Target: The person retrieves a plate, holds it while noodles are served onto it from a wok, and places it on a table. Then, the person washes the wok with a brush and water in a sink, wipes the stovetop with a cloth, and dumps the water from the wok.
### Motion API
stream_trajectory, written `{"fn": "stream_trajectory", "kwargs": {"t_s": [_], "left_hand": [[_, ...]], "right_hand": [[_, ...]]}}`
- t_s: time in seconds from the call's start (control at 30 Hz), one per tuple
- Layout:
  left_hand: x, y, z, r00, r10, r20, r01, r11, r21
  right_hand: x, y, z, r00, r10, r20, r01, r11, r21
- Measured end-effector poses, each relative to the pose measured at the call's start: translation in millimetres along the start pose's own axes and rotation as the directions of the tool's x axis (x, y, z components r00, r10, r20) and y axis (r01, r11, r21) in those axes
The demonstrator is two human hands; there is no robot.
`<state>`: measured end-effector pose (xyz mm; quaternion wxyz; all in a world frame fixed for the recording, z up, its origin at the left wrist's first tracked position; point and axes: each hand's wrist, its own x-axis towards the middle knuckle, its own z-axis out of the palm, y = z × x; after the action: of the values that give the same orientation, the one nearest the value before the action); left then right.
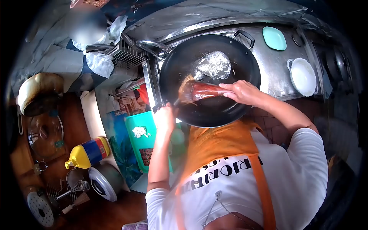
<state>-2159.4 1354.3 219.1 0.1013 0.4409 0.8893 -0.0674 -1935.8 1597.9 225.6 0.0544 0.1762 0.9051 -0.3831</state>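
Left hand (165,115): blurred at the rim of the wok (220,115); what its fingers hold cannot be determined. Right hand (243,92): covers the end of the brush (209,91), whose bristles are smeared by blur. The wok conceals the surface beneath it. Shirt lettering (245,165) is partly covered by the orange apron (222,140). White pieces (141,132) on the green board (134,120): too small to identify. Pink basket (92,3): cut off by the top edge. Purple item (135,226): cut off by the bottom edge.
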Motion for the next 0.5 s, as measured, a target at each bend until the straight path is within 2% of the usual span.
{"fn": "stream_trajectory", "kwargs": {"t_s": [0.03, 0.07, 0.1, 0.13, 0.17, 0.2, 0.23, 0.27, 0.3, 0.37, 0.4, 0.5], "left_hand": [[-1, 2, -1, 1.0, -0.012, 0.005, 0.013, 0.999, -0.035], [1, -2, 7, 1.0, -0.003, 0.03, 0.011, 0.962, -0.273], [3, -11, 23, 0.999, 0.009, 0.053, 0.018, 0.868, -0.496], [1, -13, 27, 0.997, 0.023, 0.074, 0.035, 0.723, -0.69], [-1, -15, 31, 0.95, 0.031, 0.311, 0.276, 0.383, -0.881], [-3, -12, 24, 0.855, 0.132, 0.502, 0.508, -0.011, -0.861], [-6, -8, 15, 0.736, 0.304, 0.605, 0.677, -0.371, -0.636], [-11, 4, 8, 0.691, 0.309, 0.653, 0.71, -0.46, -0.534], [-11, 2, 23, 0.647, 0.472, 0.599, 0.743, -0.566, -0.356], [-14, 12, 38, 0.621, 0.564, 0.544, 0.743, -0.644, -0.181], [-13, 17, 45, 0.616, 0.599, 0.511, 0.725, -0.685, -0.071], [-15, 29, 54, 0.614, 0.639, 0.463, 0.688, -0.721, 0.081]], "right_hand": [[3, 9, -5, 0.999, 0.043, -0.033, -0.044, 0.998, -0.046], [7, 24, -9, 0.996, 0.032, -0.082, -0.037, 0.997, -0.064], [10, 32, -17, 0.995, 0.062, -0.076, -0.063, 0.998, -0.012], [9, 34, -24, 0.991, 0.061, -0.117, -0.065, 0.998, -0.027], [8, 36, -28, 0.986, 0.06, -0.155, -0.067, 0.997, -0.041], [9, 43, -30, 0.979, 0.049, -0.199, -0.057, 0.998, -0.039], [11, 45, -34, 0.969, 0.036, -0.244, -0.047, 0.998, -0.039], [13, 44, -37, 0.97, 0.127, -0.207, -0.135, 0.99, -0.026], [14, 39, -38, 0.971, 0.153, -0.182, -0.167, 0.984, -0.063], [16, 27, -38, 0.968, 0.212, -0.137, -0.23, 0.963, -0.138], [19, 28, -31, 0.978, 0.185, -0.1, -0.2, 0.965, -0.171], [35, 31, -4, 0.997, 0.076, -0.029, -0.081, 0.937, -0.34]]}}
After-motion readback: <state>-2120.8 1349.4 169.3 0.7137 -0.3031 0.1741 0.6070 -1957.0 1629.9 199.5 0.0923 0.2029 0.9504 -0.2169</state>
